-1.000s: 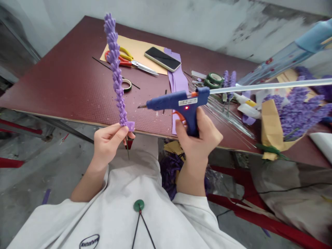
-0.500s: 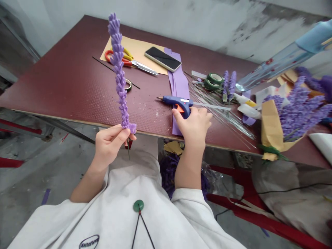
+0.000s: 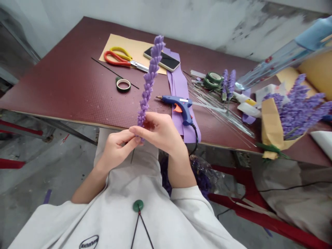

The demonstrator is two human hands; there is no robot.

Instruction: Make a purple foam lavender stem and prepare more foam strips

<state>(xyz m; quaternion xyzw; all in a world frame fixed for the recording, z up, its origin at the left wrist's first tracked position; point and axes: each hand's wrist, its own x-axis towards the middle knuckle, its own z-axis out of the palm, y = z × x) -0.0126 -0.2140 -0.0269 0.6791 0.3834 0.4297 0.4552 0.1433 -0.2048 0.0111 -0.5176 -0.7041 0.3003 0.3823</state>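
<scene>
A long purple artificial lavender stem (image 3: 149, 83) stands tilted to the right over the table's front edge. My left hand (image 3: 118, 150) pinches it near its lower end, where a thin wire pokes out below. My right hand (image 3: 160, 133) is closed round the lower blossoms just above, thumb and fingers on the purple strip; the fingertips of both hands partly hide that spot. Beyond my right hand lies a blue hot glue gun (image 3: 178, 103) with an orange trigger, on purple paper strips (image 3: 178, 84).
On the maroon table (image 3: 64, 69) lie scissors (image 3: 124, 60), a phone (image 3: 166, 60), green tape (image 3: 123, 85), wires (image 3: 220, 110) and tape rolls (image 3: 213, 80). A wrapped lavender bouquet (image 3: 293, 114) and a clear bottle (image 3: 282, 57) stand at right. The glue gun's cord (image 3: 195, 138) hangs over the edge.
My right hand has left the glue gun, which stays on the table, and joined my left hand at the stem's base. The stem's top has swung right and lower.
</scene>
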